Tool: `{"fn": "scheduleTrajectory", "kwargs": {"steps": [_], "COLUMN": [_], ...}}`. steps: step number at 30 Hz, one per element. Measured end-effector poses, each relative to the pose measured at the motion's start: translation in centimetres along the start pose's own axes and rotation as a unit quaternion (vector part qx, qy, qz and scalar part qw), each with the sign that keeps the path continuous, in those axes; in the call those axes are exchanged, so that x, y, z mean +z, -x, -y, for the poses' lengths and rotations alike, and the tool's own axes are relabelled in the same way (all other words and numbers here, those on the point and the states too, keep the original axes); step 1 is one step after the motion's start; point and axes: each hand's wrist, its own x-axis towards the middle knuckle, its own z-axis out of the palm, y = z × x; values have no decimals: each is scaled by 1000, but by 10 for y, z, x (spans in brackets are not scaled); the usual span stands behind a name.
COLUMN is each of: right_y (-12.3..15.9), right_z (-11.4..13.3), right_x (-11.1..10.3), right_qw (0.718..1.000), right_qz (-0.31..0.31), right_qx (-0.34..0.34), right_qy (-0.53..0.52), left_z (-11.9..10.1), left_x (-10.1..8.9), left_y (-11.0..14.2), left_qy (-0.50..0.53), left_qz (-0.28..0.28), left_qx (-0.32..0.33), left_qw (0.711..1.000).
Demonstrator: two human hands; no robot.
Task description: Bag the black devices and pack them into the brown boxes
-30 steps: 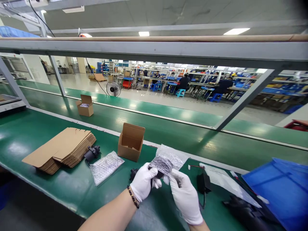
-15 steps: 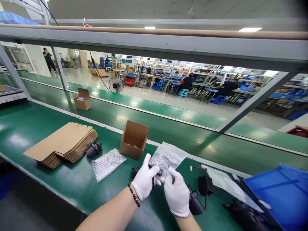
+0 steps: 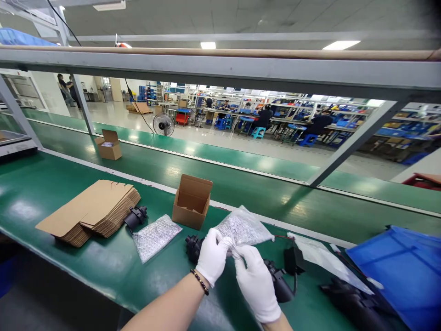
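Note:
Both my hands wear white gloves and pinch the near edge of a clear bubble-wrap bag above the green bench. My left hand grips its left corner, my right hand its lower edge. A black part lies on the bench just left of my left hand, and another black part sits to the right of my right hand. An open cardboard box stands just beyond the bag.
A stack of flat cardboard blanks lies at left, with a black part and a second bubble bag beside it. A blue tray sits at right. Another box rides the conveyor. Workers sit far behind.
The bubble bag has come down and flattened out to the right. My hands have shifted to its near edge. The box on the conveyor has drifted left.

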Motion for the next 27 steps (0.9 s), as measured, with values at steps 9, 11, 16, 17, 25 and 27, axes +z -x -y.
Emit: {"fn": "scheduleTrajectory", "kwargs": {"steps": [9,11,16,17,25,27], "right_y": [-1,6,9,7,11,19], "right_z": [-2,5,22,25,36,29], "right_x": [-5,0,2,2,5,7], "right_qw": [986,977,957,955,907,813], "right_qz": [68,72,71,64,124,157], "right_qx": [132,195,274,280,270,350], "right_qy": [-73,-55,-66,-72,-298,-437], "left_z": [7,9,6,6,10,12], "left_x": [-10,-10,-12,-12,-14,-18], "left_y": [-11,-12,-13,-14,-19,-20], "left_qy": [-111,-163,-211,-212,-160,-146], "left_qz": [46,21,-29,-41,-106,-107], "left_qx": [22,76,157,166,183,187], "left_qw": [992,983,965,962,964,966]}}
